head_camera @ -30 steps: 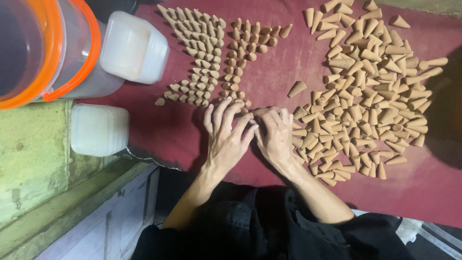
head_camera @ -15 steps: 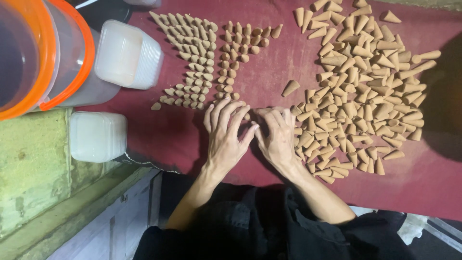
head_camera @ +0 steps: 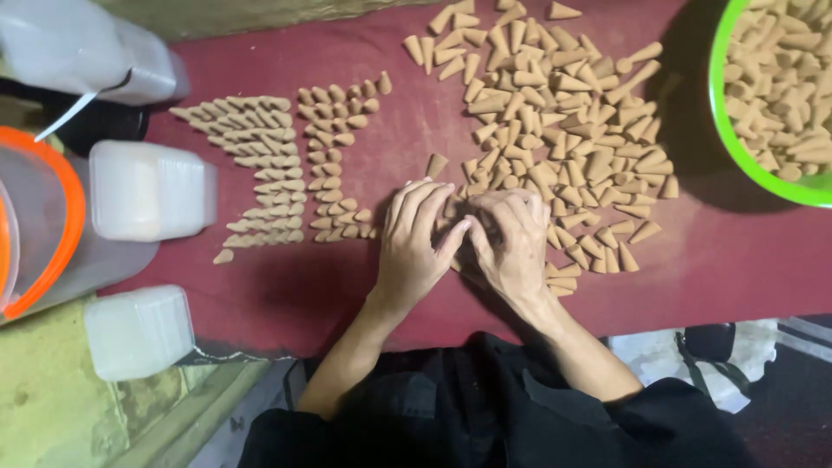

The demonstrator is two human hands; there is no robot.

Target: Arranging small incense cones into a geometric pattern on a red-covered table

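Left hand (head_camera: 416, 247) lies flat, fingers spread, on tan cones (head_camera: 555, 139). Right hand (head_camera: 513, 243) curls loosely over cones; any grasp cannot be told.

Bare red cloth (head_camera: 286, 295) lies open near the person, left of the left hand (head_camera: 416, 247). The rows of cones (head_camera: 286, 169) block the way up there. The big pile (head_camera: 555, 130) crowds the right hand (head_camera: 516, 243). A green bowl (head_camera: 724, 130) stands far right, white boxes (head_camera: 147, 191) far left.
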